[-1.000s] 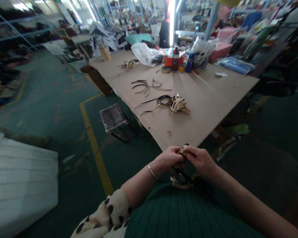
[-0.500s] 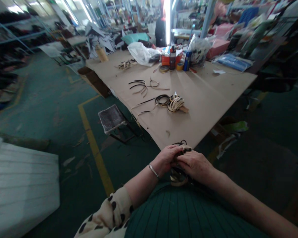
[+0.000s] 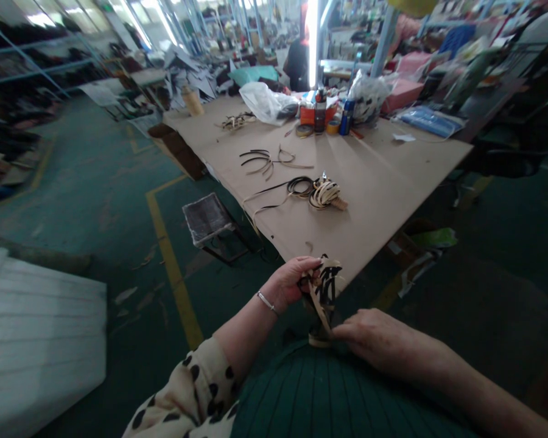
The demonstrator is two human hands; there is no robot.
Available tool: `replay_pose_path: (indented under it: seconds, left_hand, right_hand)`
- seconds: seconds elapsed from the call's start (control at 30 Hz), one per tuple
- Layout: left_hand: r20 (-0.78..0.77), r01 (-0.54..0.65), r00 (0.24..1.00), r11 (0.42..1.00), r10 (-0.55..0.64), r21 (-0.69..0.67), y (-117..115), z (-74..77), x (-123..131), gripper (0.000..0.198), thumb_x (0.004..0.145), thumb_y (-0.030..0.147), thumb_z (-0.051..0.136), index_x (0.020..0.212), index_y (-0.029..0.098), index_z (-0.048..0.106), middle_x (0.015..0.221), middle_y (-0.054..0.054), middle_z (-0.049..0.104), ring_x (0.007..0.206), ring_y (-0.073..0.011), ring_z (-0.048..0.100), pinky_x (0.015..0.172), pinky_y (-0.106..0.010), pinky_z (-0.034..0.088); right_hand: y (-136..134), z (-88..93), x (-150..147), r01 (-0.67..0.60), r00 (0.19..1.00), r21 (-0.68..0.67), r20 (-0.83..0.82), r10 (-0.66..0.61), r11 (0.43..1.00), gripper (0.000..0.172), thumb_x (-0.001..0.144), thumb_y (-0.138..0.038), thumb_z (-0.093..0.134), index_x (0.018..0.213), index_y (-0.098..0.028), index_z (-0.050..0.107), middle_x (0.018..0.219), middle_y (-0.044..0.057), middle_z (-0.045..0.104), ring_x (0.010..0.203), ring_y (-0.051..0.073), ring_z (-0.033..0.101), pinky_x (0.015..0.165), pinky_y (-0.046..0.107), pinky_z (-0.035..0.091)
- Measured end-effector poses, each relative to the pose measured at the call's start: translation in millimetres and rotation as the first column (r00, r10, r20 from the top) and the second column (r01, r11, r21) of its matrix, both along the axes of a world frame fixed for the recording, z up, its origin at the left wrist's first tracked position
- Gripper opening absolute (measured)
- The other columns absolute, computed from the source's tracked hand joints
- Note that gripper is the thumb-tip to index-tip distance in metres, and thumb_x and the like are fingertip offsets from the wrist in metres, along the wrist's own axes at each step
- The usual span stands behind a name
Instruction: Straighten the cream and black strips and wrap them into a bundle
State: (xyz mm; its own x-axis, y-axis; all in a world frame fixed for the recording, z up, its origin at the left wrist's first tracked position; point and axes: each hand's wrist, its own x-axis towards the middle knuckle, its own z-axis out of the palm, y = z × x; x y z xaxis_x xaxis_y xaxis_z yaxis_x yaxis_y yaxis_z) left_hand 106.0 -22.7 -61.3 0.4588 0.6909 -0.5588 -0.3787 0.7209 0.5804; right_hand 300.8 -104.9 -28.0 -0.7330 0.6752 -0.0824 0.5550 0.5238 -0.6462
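Over the near corner of the table, a strappy piece of black and beige narrow strips is in my hands; it resembles a sandal, though its exact form is unclear. My left hand grips its upper left side, thumb and fingers closed on the strips. Lower down and to the right, my right hand pinches a beige strip that runs down from the left hand's fingers. Dark loops hang between the two hands, partly lost in shadow. On the table ahead lies a similar strappy bundle with a coiled strap beside it.
The paper-covered table stretches forward. Loose cut strips lie on it; tape rolls, a blue can and plastic bags stand farther back. A stool is to the left, a large white block at the lower left.
My hands were close together over the piece; now the right hand has drawn down and right with the beige strip. The left hand has shifted slightly left and up, exposing more strips.
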Motion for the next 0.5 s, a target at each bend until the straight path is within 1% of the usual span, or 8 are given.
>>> replay_pose_path:
  seconds: [0.1, 0.2, 0.27, 0.33, 0.37, 0.43, 0.47, 0.5]
  left_hand:
    - [-0.021, 0.07, 0.997, 0.996, -0.069, 0.063, 2, 5.8, -6, 0.034, 0.059, 0.028, 0.082, 0.072, 0.012, 0.055, 0.055, 0.003, 0.046, 0.042, -0.0052, 0.039, 0.037, -0.017, 0.013]
    - [-0.075, 0.203, 0.978, 0.969, -0.193, 0.144, 0, 11.8, -10, 0.034, 0.056, 0.025, 0.081, 0.078, 0.011, 0.059, 0.06, 0.002, 0.049, 0.046, -0.0063, 0.043, 0.038, -0.017, 0.016]
    - [-0.178, 0.278, 0.952, 0.945, -0.248, 0.174, -3, 15.9, -10, 0.03, 0.054, 0.02, 0.076, 0.078, 0.011, 0.06, 0.061, 0.001, 0.051, 0.045, -0.0066, 0.042, 0.037, -0.018, 0.017]
    - [-0.373, 0.336, 0.895, 0.92, -0.245, 0.201, -6, 19.0, -7, 0.022, 0.056, 0.018, 0.069, 0.075, 0.012, 0.06, 0.057, 0.002, 0.05, 0.043, -0.0065, 0.039, 0.037, -0.018, 0.018]
    - [-0.475, 0.379, 0.847, 0.899, -0.239, 0.221, -7, 20.1, -4, 0.017, 0.057, 0.018, 0.066, 0.072, 0.012, 0.06, 0.055, 0.003, 0.048, 0.042, -0.0066, 0.037, 0.038, -0.019, 0.019]
    - [-0.629, 0.51, 0.736, 0.816, -0.25, 0.273, -9, 21.5, 4, 0.01, 0.062, 0.019, 0.062, 0.07, 0.013, 0.061, 0.053, 0.004, 0.046, 0.044, -0.0071, 0.035, 0.04, -0.019, 0.022]
    - [-0.675, 0.579, 0.692, 0.756, -0.257, 0.306, -10, 22.3, 8, 0.008, 0.064, 0.02, 0.062, 0.069, 0.013, 0.062, 0.053, 0.004, 0.047, 0.045, -0.0074, 0.036, 0.042, -0.02, 0.024]
    - [-0.709, 0.641, 0.656, 0.687, -0.258, 0.343, -12, 23.5, 13, 0.007, 0.066, 0.02, 0.061, 0.068, 0.013, 0.062, 0.055, 0.004, 0.047, 0.048, -0.0077, 0.037, 0.044, -0.02, 0.026]
  right_hand:
    - [-5, 14.4, 7, -0.099, 0.992, -0.088, 0.064, 0.105, 0.991, 0.026, 0.089, -0.015, 0.044, 0.097, -0.024, 0.067, 0.078, -0.001, 0.067, 0.065, 0.01, 0.059, 0.062, 0.02, 0.039]
    - [-1, 26.0, 23, -0.055, 0.992, -0.1, 0.105, 0.066, 0.993, 0.026, 0.092, -0.018, 0.041, 0.099, -0.023, 0.066, 0.082, 0.001, 0.066, 0.073, 0.011, 0.06, 0.066, 0.021, 0.041]
    - [8, 31.9, 39, -0.031, 0.987, -0.049, 0.154, 0.039, 0.998, 0.025, 0.093, -0.02, 0.04, 0.095, -0.022, 0.065, 0.083, 0.001, 0.064, 0.075, 0.012, 0.058, 0.067, 0.023, 0.041]
    - [21, 37.3, 54, -0.017, 0.98, 0.135, 0.199, -0.011, 0.991, 0.024, 0.093, -0.02, 0.041, 0.089, -0.021, 0.065, 0.084, 0.003, 0.062, 0.076, 0.014, 0.056, 0.069, 0.026, 0.041]
    - [29, 39.8, 59, -0.001, 0.976, 0.276, 0.208, -0.058, 0.961, 0.023, 0.092, -0.019, 0.043, 0.087, -0.021, 0.065, 0.087, 0.004, 0.061, 0.081, 0.016, 0.055, 0.074, 0.03, 0.042]
    - [45, 43.2, 61, 0.041, 0.97, 0.554, 0.178, -0.167, 0.831, 0.019, 0.089, -0.018, 0.049, 0.085, -0.021, 0.067, 0.095, 0.006, 0.06, 0.095, 0.022, 0.052, 0.088, 0.039, 0.039]
    - [53, 43.0, 58, 0.062, 0.968, 0.645, 0.146, -0.203, 0.762, 0.017, 0.087, -0.018, 0.052, 0.084, -0.021, 0.068, 0.096, 0.007, 0.059, 0.101, 0.024, 0.049, 0.093, 0.043, 0.036]
    - [61, 41.0, 53, 0.084, 0.968, 0.687, 0.115, -0.223, 0.722, 0.016, 0.087, -0.018, 0.053, 0.084, -0.021, 0.069, 0.095, 0.008, 0.059, 0.104, 0.025, 0.047, 0.096, 0.044, 0.034]
